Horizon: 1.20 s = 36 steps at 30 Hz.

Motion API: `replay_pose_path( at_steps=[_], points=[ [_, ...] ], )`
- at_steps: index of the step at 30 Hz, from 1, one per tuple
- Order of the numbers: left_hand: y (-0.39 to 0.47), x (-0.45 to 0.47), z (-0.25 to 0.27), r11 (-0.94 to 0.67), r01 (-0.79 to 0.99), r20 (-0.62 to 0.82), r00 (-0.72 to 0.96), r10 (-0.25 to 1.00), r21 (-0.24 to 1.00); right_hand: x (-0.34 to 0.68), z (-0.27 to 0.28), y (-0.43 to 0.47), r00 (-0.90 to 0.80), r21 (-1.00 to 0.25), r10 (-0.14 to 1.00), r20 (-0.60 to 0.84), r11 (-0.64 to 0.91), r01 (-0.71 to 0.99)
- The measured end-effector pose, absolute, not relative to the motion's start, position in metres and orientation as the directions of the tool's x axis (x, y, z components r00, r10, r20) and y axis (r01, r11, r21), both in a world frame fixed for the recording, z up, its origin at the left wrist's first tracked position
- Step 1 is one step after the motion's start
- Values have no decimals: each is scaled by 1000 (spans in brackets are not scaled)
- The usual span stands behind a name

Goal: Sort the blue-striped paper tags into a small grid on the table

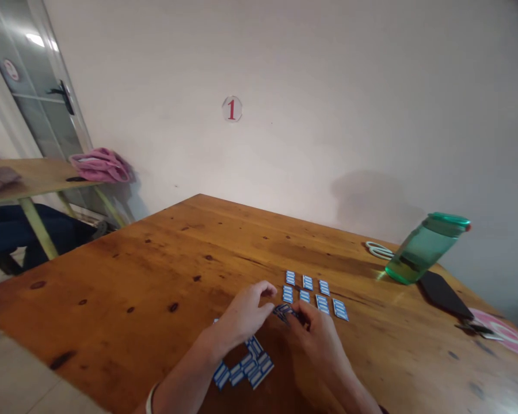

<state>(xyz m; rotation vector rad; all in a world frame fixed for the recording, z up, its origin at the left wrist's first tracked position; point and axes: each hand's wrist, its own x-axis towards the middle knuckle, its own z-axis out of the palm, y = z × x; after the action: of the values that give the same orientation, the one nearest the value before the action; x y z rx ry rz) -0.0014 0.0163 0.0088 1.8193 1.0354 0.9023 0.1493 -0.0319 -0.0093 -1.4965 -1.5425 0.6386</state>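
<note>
Over the brown wooden worktop, your left hand is hovering, fingers and thumb apart; your right hand is pinching blue-and-white rectangular cards, on the near-edge side of the card rows. A light edge grip should be serving you best.

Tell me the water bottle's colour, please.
The water bottle is translucent green, best seen in the head view.

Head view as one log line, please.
right hand: holding cards | left hand: open, nearby | table: card rows, loose pile nearer
</note>
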Motion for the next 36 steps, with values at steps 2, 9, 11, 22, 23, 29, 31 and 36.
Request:
replay_pose_path(
  at_steps=[2, 9, 11, 22, 23, 29, 31, 36],
  points=[
    [16, -5, 9, -315, 373, 184, 346, 920, 873, 147, -11, -35, 43, -730, 964, 262, 169, 663],
    [7, -10, 10, -310, 414, 161, 356, 920, 856, 146, -18, -36, -46, -580, 971, 236, 178, 795],
    [-2, -12, 8, -318, 469, 141, 373, 917, 824, 147, -20, -35, -63, -573, 971, 232, 189, 798],
    [-32, -2, -8, -445, 728, 3, 520, 854, 522, 147, -19, -34, -105, -445, 975, 197, 184, 876],
    [-33, -1, -7, -446, 734, -11, 525, 851, 512, 147, -18, -35, -105, -437, 975, 194, 182, 881],
    [-37, -1, -7, -467, 737, -55, 560, 827, 488, 145, -17, -35, -102, -416, 979, 179, 169, 893],
    [-37, 0, -8, -465, 731, -49, 560, 827, 499, 145, -16, -35, -103, -415, 980, 169, 165, 895],
    [-37, 2, -11, -456, 742, -58, 551, 833, 491, 144, -15, -35, -87, -415, 983, 160, 147, 898]
  ],
)
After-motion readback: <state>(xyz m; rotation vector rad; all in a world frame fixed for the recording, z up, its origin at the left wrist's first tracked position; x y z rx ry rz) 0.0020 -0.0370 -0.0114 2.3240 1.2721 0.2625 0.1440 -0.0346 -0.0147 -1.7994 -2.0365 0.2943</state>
